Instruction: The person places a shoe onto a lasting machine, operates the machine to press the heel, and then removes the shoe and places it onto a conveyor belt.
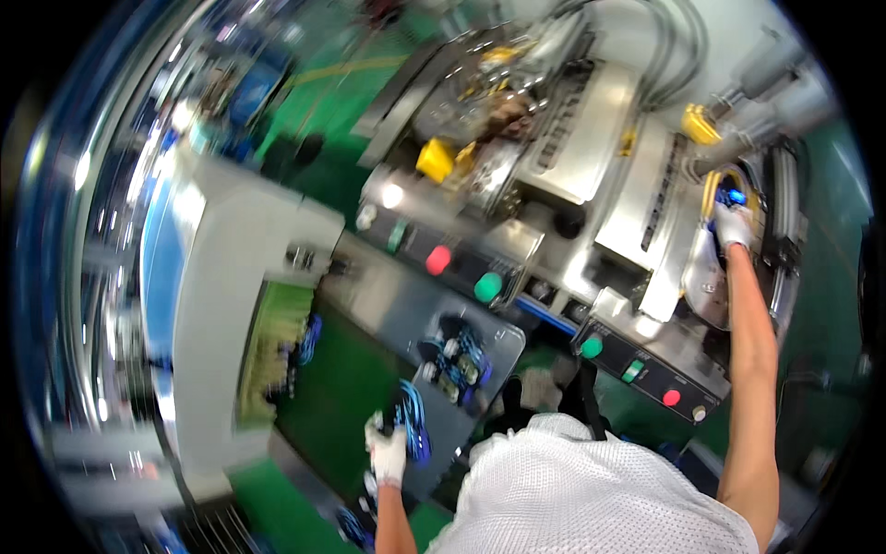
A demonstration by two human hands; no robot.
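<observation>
My left hand (388, 454), in a white glove, is closed on a bundle of blue cables (413, 423) with dark ends, held at the edge of a grey tray. On that tray (503, 343) lies a heap of similar blue and black cable bundles (455, 355). Far to the right, my right hand (735, 227), also gloved, is stretched out to the end of a metal machine. Its fingers are closed at a bright blue piece (736, 198) beside a yellow hose (710, 196). Blur hides exactly what it grips.
The metal machine (591, 138) has control panels with red and green buttons (487, 287) along its near side. Left of the tray stands a pale cabinet (221, 231) with a greenish opening. More blue cables (310, 340) show by that opening. The floor (323, 102) is green.
</observation>
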